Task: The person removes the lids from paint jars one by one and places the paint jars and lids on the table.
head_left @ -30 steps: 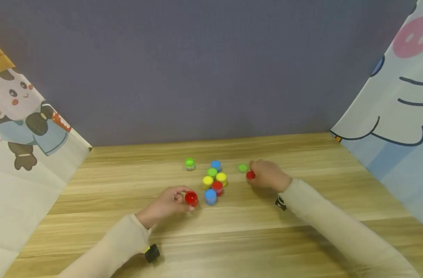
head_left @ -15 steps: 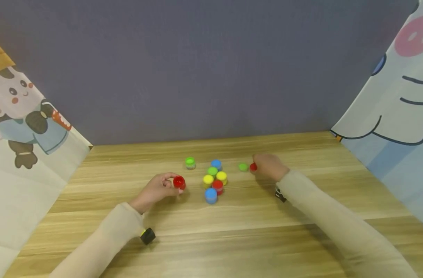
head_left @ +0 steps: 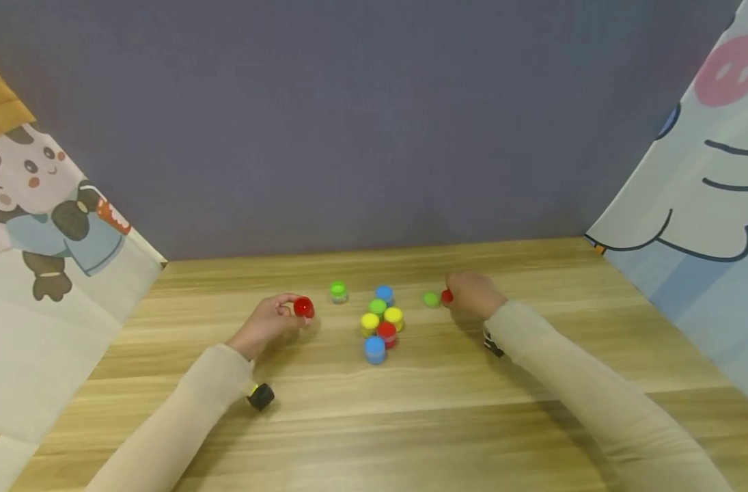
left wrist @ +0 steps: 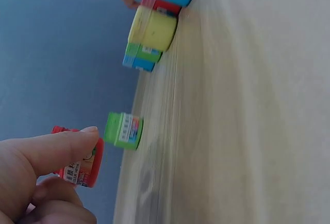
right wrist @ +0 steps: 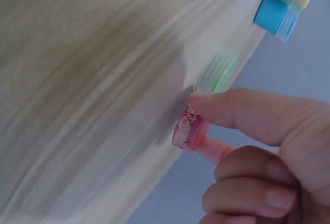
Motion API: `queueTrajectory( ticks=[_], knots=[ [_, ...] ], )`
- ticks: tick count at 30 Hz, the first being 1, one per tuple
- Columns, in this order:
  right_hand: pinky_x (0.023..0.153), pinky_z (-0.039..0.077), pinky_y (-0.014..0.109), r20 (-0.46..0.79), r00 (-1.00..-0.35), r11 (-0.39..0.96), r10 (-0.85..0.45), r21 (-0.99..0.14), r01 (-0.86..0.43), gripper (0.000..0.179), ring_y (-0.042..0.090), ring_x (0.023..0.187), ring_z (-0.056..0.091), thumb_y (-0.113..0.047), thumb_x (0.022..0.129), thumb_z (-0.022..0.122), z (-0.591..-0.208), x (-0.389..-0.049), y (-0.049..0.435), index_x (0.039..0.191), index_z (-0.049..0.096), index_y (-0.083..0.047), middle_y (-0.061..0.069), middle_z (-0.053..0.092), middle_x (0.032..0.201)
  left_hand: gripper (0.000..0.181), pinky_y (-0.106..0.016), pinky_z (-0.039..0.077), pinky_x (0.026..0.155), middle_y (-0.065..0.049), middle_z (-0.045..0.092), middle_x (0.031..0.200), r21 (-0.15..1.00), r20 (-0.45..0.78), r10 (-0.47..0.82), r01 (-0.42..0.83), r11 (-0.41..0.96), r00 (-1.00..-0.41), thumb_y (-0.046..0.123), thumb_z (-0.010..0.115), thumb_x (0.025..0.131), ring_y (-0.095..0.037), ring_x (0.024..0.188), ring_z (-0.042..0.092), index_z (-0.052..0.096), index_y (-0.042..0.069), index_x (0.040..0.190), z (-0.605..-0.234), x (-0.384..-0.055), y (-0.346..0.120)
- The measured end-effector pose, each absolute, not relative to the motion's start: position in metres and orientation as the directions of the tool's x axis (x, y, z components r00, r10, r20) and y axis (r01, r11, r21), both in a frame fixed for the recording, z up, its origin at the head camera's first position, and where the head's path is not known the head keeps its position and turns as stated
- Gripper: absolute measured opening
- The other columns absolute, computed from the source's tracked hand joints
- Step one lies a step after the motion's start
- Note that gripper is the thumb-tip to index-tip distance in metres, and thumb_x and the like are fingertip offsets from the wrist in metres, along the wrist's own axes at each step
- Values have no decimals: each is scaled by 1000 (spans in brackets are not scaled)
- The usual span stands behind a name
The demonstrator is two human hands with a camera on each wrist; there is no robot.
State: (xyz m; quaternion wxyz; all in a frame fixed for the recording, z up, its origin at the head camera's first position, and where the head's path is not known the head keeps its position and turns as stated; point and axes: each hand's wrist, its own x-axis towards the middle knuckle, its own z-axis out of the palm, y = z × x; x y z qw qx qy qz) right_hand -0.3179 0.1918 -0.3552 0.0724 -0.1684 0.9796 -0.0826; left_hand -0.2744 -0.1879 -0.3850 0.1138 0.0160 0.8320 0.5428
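Observation:
My left hand (head_left: 264,326) grips a small red jar (head_left: 303,307) without its lid, thumb on one side and fingers on the other, above the left part of the table. The left wrist view shows the printed label on this jar (left wrist: 80,170). At the right, my right hand (head_left: 475,295) pinches a red lid (right wrist: 190,128) between thumb and fingertip, low over the tabletop. Right beside it a green lid (head_left: 432,299) lies on the wood. Behind and right of the left hand stands a green jar (head_left: 339,292) with its lid off.
Between the hands several lidded jars stand in a tight cluster: blue jars (head_left: 375,350), yellow jars (head_left: 393,318), a red one (head_left: 386,334) and a green one (head_left: 378,308). The wooden table (head_left: 349,437) ends at a grey panel (head_left: 374,137) behind, with printed cloths at both sides.
My left hand has carried the red jar away from the cluster, leftward and toward the back. My right hand has moved slightly back with the red lid, level with the green lid.

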Motion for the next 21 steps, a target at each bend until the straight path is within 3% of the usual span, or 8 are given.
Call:
queueTrajectory(
  ticks=[11,21],
  knots=[
    [55,45,33,-109,-930,929,-351,-166,-331,17,20,63,51,-14,82,70,-362,-322,193,79,56,-4,5,57,70,48,-26,37,62,1,55,75,901,-183,100,-126,414,-978,9,71,81,-13,68,45,53,2,124,-389,-297,-184],
    [58,47,35,-130,-928,928,-348,-191,-321,14,21,65,54,-11,81,69,-358,-321,190,80,56,-4,7,58,72,50,-23,37,59,1,58,80,919,-197,77,-157,362,-977,4,69,82,-12,67,46,50,-2,127,-398,-313,-174]
  ],
)
